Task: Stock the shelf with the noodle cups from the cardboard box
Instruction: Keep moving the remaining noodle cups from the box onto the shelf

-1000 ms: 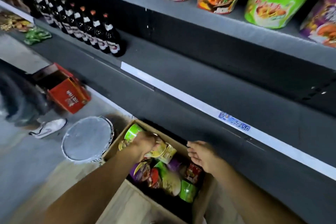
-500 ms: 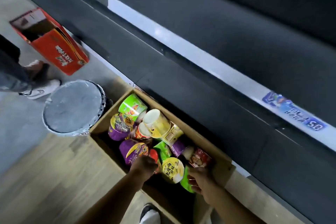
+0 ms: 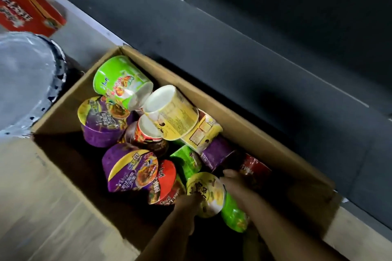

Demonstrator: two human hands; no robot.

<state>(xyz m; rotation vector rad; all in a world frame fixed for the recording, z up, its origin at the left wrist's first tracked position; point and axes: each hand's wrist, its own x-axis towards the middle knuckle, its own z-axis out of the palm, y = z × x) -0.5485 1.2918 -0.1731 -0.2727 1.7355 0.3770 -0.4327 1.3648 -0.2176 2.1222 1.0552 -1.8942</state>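
The yellow cup (image 3: 205,194) lies low in the frame, right of centre, lid facing up, inside the box (image 3: 254,131) among the other cups. The left hand (image 3: 187,200) is at its lower left edge and the right hand (image 3: 235,182) at its upper right edge, so the cup sits between the two. Both hands touch it, but blur and shadow hide the fingers; I cannot tell whether either one is curled round the cup or only laid against it.

Half a second ago the left hand was over the purple and red cups further left, and the right hand lay at the box's near right edge. A second ago the left hand was up at the far end of the box by the pale yellow cups. Both have since closed in on this one cup, and the head has tipped down until the box fills the view. That suggests a cup has been chosen and a two-handed lift comes next.

Around it lie a red cup (image 3: 164,182), a purple cup (image 3: 131,167) and a green cup (image 3: 234,214). The dark shelf (image 3: 244,34) runs across the upper right. A red carton (image 3: 25,4) sits at upper left.
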